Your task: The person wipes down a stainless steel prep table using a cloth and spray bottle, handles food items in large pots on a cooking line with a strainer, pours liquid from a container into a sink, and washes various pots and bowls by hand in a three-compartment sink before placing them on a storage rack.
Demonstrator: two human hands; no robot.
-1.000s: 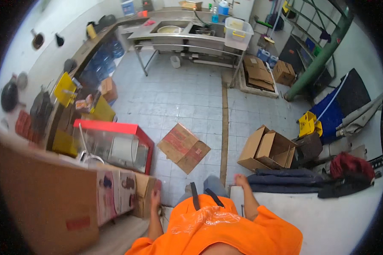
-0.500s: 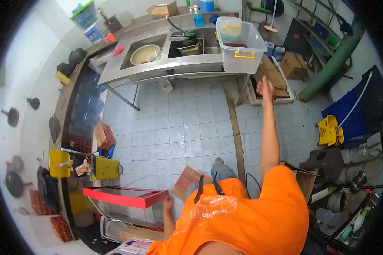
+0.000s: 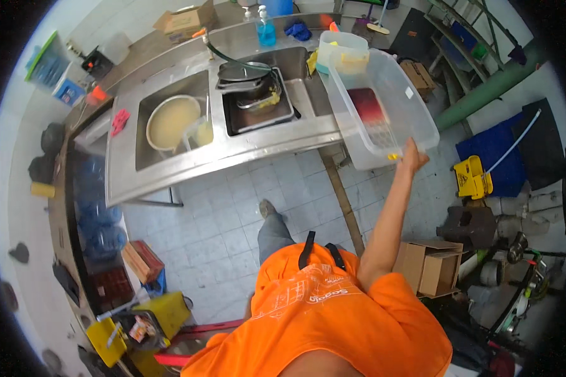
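Note:
My right hand [image 3: 411,158] is at the near rim of a clear plastic storage bin [image 3: 415,103], closed beside its yellow handle [image 3: 393,156]; some of the fingers are hard to make out. The bin stands on the right end of the steel sink counter [image 3: 245,151]. Inside it a red patch shows at the bottom. Against its far left side is a smaller translucent tub [image 3: 343,47] with something yellow in it. My left hand is out of the picture, below the orange shirt.
The left basin holds a round tub [image 3: 175,119] of cloudy liquid; dark trays [image 3: 258,116] fill the middle one. A soap bottle [image 3: 265,30] stands behind. On the floor are a yellow mop bucket [image 3: 163,317] at left, another yellow bucket [image 3: 471,178] and cardboard boxes [image 3: 431,267] at right.
I have stepped closer to the sink. My right hand has gone from open air to the storage bin's near rim. My left hand, beside the red-edged case before, has left the view.

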